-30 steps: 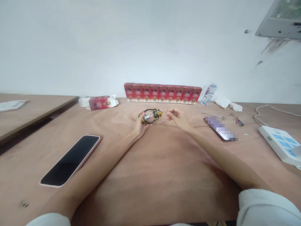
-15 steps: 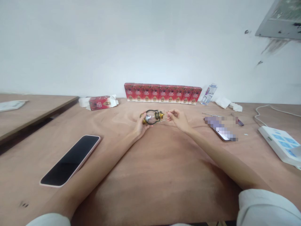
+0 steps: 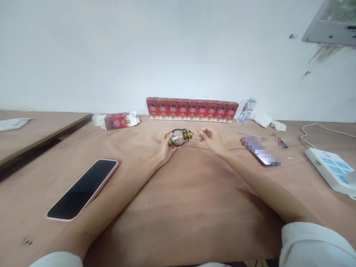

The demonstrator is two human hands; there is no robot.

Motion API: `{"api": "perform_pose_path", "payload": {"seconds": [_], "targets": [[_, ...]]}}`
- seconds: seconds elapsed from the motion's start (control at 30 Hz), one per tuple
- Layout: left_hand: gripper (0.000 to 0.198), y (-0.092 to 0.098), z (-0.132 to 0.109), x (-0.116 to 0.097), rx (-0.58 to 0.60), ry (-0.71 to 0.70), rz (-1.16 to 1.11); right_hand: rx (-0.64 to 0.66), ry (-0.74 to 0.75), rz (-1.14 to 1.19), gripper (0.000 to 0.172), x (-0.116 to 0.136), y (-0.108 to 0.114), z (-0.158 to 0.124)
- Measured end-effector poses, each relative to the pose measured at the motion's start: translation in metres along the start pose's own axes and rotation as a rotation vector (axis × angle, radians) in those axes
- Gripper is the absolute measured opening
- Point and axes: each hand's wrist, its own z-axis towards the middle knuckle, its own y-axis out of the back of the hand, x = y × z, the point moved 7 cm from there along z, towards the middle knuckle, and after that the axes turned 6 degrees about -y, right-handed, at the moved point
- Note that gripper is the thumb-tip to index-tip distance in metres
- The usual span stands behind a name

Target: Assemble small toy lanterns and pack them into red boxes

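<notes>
A small round glass bottle with gold fittings lies sideways in my left hand, whose fingers wrap it from below. My right hand is pinched shut on a thin clear stick whose tip points at the bottle's gold neck. Both hands hover just above the wooden table, out in front of me near its middle.
A row of red boxes stands against the wall, with one open red box lying to the left. A black phone lies at front left. A second phone, a plastic bottle, crumpled tissue and a white power strip lie right.
My right hand has shifted the stick slightly toward the bottle's neck. My left hand turned the bottle a little. Nothing else moved.
</notes>
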Motion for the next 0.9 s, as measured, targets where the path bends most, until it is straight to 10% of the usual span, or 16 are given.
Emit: {"api": "perform_pose_path", "payload": {"seconds": [0.63, 0.9], "targets": [[0.019, -0.004, -0.001, 0.003, 0.029, 0.079, 0.001, -0.024, -0.081, -0.035, 0.048, -0.017, 0.003, 0.001], [0.014, -0.001, 0.000, 0.003, -0.024, 0.073, -0.006, -0.003, 0.119, -0.257, 0.038, 0.005, 0.003, -0.008]]}}
